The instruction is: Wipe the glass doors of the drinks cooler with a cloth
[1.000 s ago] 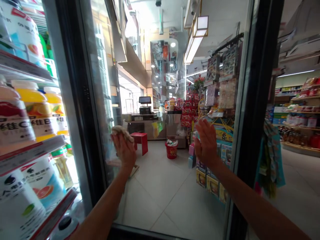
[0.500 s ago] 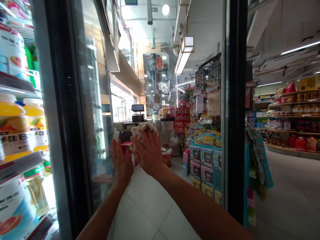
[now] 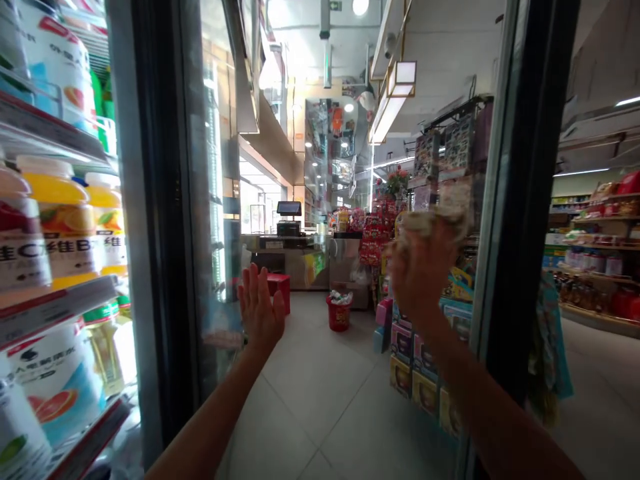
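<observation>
An open glass cooler door [image 3: 330,400] stands in front of me, framed in black. My left hand [image 3: 259,311] lies flat on the glass at its left side, fingers stretched upward and empty. My right hand [image 3: 423,270] presses a crumpled pale cloth [image 3: 434,220] against the glass near the door's right frame [image 3: 520,220]; the hand is blurred by motion and its fingers curl over the cloth.
Cooler shelves [image 3: 55,303] with juice bottles [image 3: 65,220] fill the left. Through the glass I see a tiled aisle, a red bucket [image 3: 339,312], a red stool [image 3: 278,288], a checkout counter [image 3: 295,257] and a rack of boxed goods [image 3: 415,360]. Store shelves [image 3: 600,267] stand at right.
The cloth passed from my left hand to my right. My right hand then swept rightward across the glass with it. My left hand now rests flat and empty on the glass.
</observation>
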{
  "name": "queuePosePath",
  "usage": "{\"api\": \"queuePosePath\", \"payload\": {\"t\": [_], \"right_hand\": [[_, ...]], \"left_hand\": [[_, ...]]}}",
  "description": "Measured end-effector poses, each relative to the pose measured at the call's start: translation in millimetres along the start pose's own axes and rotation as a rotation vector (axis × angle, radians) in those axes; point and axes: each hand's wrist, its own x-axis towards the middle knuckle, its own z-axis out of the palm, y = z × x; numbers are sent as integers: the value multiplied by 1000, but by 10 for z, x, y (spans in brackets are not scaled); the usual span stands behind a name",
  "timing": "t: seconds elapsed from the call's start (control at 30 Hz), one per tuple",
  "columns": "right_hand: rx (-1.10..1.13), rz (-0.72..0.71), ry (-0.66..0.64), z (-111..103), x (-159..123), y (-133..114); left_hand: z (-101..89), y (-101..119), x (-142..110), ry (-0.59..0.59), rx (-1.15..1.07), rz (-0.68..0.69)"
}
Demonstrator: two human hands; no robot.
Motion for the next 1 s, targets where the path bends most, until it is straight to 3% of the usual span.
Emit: {"api": "queuePosePath", "payload": {"t": [0.13, 0.2, 0.23, 0.3, 0.37, 0.43, 0.47, 0.53, 0.67, 0.73, 0.8, 0.93, 1.0], "right_hand": [[158, -397, -235, 351, -249, -970], [207, -541, -316, 365, -383, -1079], [208, -564, -336, 318, -416, -984], [151, -490, -326, 146, -374, -554], [34, -305, -230, -39, -197, -8], [-69, -80, -92, -138, -1, 366], [-88, -17, -53, -145, 51, 424], [-65, -11, -72, -91, -3, 256], [154, -377, -323, 104, -559, -590], [201, -506, -381, 130, -774, -763], [157, -484, -370, 47, -798, -580], [-63, -159, -151, -252, -384, 314], [-115, -18, -110, -311, -243, 536]], "left_hand": [[23, -34, -10, -7, -15, 16], [30, -53, -14, -8, -23, 19], [30, -58, -16, -9, -25, 19], [26, -53, -19, -5, -30, 19], [19, -35, -22, -2, -28, 13], [17, -14, -21, -4, -15, 8], [19, -6, -21, -5, -8, 4], [24, 3, -23, -6, 1, -6], [24, -10, -28, -19, -14, -4], [20, -23, -27, -25, -11, 7], [13, -24, -28, -30, -1, 10], [-3, 19, -27, -28, -6, -12], [-8, 43, -21, -29, -7, -31]]}}
